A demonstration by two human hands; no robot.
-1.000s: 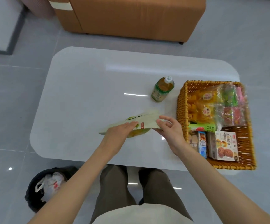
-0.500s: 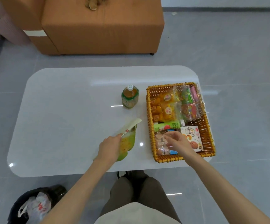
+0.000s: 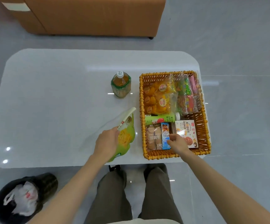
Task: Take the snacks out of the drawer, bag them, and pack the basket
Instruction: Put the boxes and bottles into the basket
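A wicker basket (image 3: 205, 120) stands on the right of the white table (image 3: 58, 97), filled with bagged yellow cakes (image 3: 160, 97), bagged candies (image 3: 187, 94), a green bottle (image 3: 160, 119) lying flat, a biscuit pack (image 3: 153, 137), a blue packet (image 3: 165, 131) and a cookie box (image 3: 186, 128). My left hand (image 3: 106, 141) holds a green snack pouch (image 3: 127, 138) inside a clear bag, upright just left of the basket. My right hand (image 3: 177, 143) reaches into the basket's near end, its fingers curled at the blue packet.
A tea bottle (image 3: 121, 85) stands on the table left of the basket's far corner. An orange sofa (image 3: 98, 15) sits beyond the table. A black bin with a white plastic bag (image 3: 22, 199) is on the floor at lower left. My legs are under the near edge.
My right hand left the green pouch and moved into the basket's near end. My left hand has tilted the pouch upright beside the basket.
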